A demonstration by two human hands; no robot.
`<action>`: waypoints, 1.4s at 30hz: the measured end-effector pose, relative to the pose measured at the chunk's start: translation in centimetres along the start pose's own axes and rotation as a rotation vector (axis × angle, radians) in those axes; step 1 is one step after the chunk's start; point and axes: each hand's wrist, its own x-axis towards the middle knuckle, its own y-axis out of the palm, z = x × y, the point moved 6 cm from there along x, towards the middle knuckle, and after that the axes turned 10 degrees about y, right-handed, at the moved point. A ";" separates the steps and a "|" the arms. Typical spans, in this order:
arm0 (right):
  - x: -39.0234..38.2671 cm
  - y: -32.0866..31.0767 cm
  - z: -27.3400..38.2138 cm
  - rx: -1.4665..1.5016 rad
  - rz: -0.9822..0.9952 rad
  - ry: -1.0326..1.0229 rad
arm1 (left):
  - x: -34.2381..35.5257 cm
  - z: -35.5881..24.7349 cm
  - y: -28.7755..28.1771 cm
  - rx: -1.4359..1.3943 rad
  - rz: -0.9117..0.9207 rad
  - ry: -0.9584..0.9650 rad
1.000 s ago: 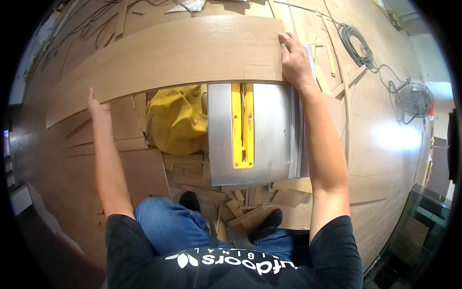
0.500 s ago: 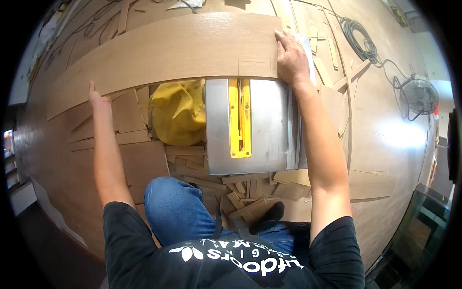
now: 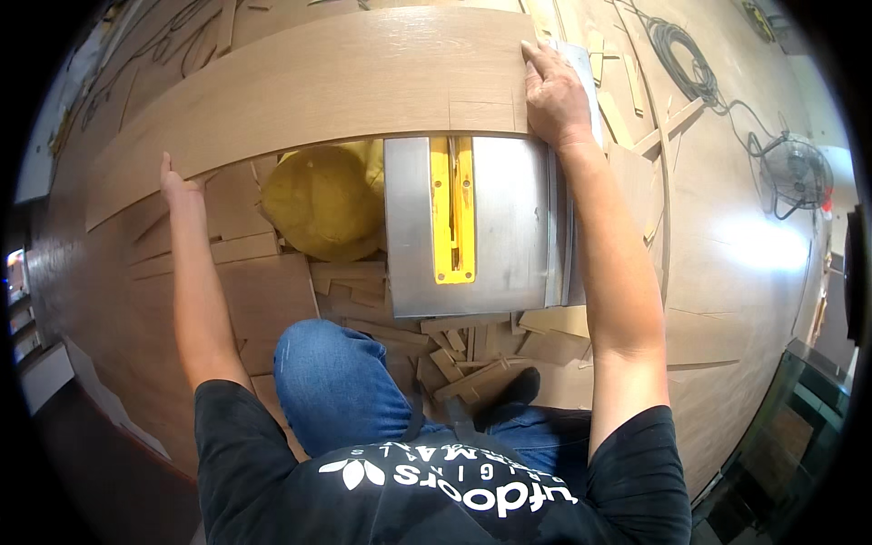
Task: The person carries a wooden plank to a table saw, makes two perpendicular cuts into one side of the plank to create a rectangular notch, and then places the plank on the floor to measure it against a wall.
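Observation:
A long light-brown wooden plank (image 3: 300, 86) lies across the far part of a table saw (image 3: 513, 222) and reaches far out to the left. Thin lines run in from the near edge at its right end. My left hand (image 3: 178, 182) holds the plank's near edge toward the left, thumb on top and fingers underneath. At the right end, my right hand (image 3: 556, 98) grips the plank's corner beside the metal fence (image 3: 581, 77). In the saw's steel top sits a yellow slotted insert (image 3: 452, 218); the blade cannot be made out. A rounded yellow bag (image 3: 322, 204) adjoins the saw's left side.
Offcuts (image 3: 472, 359) lie scattered before the saw near my legs, with more strips (image 3: 622, 113) on its right. A coiled black cable (image 3: 677, 59) and a fan (image 3: 792, 173) are at the far right. A glass-sided case (image 3: 781, 436) stands at the lower right.
The plank and both hands have shifted slightly farther away, along with the saw in view. The yellow bag has swollen from creased to round. Both hands keep their hold.

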 end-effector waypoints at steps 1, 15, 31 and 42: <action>0.0 0.0 0.0 0.017 0.007 0.003 | 0.4 0.0 -0.3 0.002 0.000 0.012; -0.5 0.5 -0.3 -0.007 -0.046 -0.050 | 3.4 0.5 -2.5 0.012 0.013 0.053; -0.9 0.4 -0.7 0.028 -0.018 -0.058 | -0.2 -0.4 -1.1 -0.028 0.019 0.051; -1.8 0.0 -0.2 0.034 -0.005 -0.037 | 2.2 0.3 -4.1 -0.033 0.004 0.041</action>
